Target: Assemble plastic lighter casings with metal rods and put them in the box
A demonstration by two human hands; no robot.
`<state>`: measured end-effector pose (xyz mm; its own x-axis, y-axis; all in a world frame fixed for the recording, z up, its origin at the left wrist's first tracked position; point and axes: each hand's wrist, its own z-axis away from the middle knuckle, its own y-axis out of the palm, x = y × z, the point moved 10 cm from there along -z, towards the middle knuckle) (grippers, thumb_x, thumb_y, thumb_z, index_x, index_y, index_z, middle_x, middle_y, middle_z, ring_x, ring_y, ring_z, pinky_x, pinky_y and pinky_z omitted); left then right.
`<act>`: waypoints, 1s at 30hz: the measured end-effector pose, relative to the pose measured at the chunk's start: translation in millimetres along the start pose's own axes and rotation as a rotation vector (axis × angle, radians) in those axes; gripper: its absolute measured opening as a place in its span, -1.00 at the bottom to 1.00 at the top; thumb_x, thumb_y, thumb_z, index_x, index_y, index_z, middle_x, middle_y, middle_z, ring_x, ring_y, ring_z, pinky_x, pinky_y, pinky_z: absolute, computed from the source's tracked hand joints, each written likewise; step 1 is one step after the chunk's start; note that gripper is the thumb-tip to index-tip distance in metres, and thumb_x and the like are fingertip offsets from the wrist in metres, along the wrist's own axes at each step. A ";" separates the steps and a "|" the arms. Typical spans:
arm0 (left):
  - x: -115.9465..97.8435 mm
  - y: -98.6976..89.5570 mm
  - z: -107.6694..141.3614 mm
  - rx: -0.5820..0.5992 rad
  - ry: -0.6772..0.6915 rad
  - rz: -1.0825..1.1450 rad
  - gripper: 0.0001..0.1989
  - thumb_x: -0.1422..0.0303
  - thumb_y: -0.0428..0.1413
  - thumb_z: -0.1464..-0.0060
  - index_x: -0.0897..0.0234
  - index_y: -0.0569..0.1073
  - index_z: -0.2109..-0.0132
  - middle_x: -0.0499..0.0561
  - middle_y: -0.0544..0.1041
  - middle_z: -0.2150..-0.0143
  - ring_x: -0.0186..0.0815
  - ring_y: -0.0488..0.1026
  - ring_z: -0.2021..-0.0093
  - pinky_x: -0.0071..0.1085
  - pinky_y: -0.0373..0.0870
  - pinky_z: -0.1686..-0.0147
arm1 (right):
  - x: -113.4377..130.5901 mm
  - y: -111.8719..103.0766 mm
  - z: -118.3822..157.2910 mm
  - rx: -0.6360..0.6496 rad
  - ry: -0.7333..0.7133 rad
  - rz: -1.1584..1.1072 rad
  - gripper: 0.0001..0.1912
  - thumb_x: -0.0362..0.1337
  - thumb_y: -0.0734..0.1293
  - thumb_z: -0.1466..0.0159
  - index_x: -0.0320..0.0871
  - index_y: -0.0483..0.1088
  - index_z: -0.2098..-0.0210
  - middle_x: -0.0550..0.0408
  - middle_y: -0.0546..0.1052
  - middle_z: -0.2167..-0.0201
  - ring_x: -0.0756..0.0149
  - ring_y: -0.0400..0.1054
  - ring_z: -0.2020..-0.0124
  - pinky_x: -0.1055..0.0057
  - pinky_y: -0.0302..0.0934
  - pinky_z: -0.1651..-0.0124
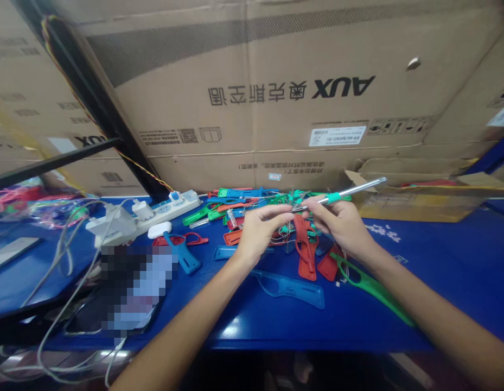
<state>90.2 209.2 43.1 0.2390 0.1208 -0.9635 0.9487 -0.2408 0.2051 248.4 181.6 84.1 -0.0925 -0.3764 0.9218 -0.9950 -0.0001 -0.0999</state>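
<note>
Both my hands meet above a heap of coloured plastic parts. My right hand [337,220] has its fingers wrapped round a slim silver tube with a teal section [359,188], which tilts up to the right. My left hand [262,225] is closed in a pinch at the tube's lower left end; what sits between its fingertips is too small and blurred to name. Below the hands lie red lighter-shaped casings [306,260], a blue casing half [300,290] and a long green casing [374,293] partly behind my right forearm.
A white power strip [166,212] with plugs and loose cables stands at the left, near a phone [133,293] and a white earbud case [159,230]. Large cardboard cartons [255,130] wall off the back. An open cardboard box [414,203] sits at the back right.
</note>
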 end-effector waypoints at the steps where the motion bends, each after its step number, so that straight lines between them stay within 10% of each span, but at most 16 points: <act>1: -0.3 0.0 0.3 -0.002 0.001 0.000 -0.76 0.32 0.42 0.13 0.22 0.70 0.23 0.03 0.71 0.20 -0.23 0.60 0.17 -0.27 0.48 0.03 | -0.4 0.1 0.1 0.001 -0.002 0.002 -0.65 0.03 0.44 -0.27 -0.16 0.54 0.29 0.17 0.49 0.53 0.55 0.06 0.68 0.47 -0.09 0.64; 16: -0.5 0.4 0.6 -0.012 0.022 0.009 -0.81 0.33 0.41 0.11 0.19 0.68 0.27 -0.06 0.67 0.36 -0.34 0.55 0.36 -0.38 0.47 0.24 | -0.9 2.1 -0.1 0.012 0.002 -0.011 -0.66 0.02 0.43 -0.28 -0.16 0.53 0.36 0.18 0.47 0.56 0.55 0.06 0.68 0.46 -0.10 0.62; 30: -46.6 14.3 16.3 0.023 0.464 -0.410 -0.92 0.38 0.25 -0.17 0.17 0.67 0.22 0.01 0.68 0.19 -0.25 0.59 0.16 -0.33 0.51 0.15 | 0.4 -0.4 -0.1 0.003 -0.006 -0.018 -0.66 0.00 0.44 -0.28 -0.16 0.55 0.38 0.12 0.52 0.51 0.54 0.09 0.66 0.46 -0.09 0.61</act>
<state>89.3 184.4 88.1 -0.0742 0.6129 -0.7867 0.9789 -0.1058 -0.1748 248.7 181.6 84.6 -0.0744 -0.3817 0.9213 -0.9964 -0.0098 -0.0845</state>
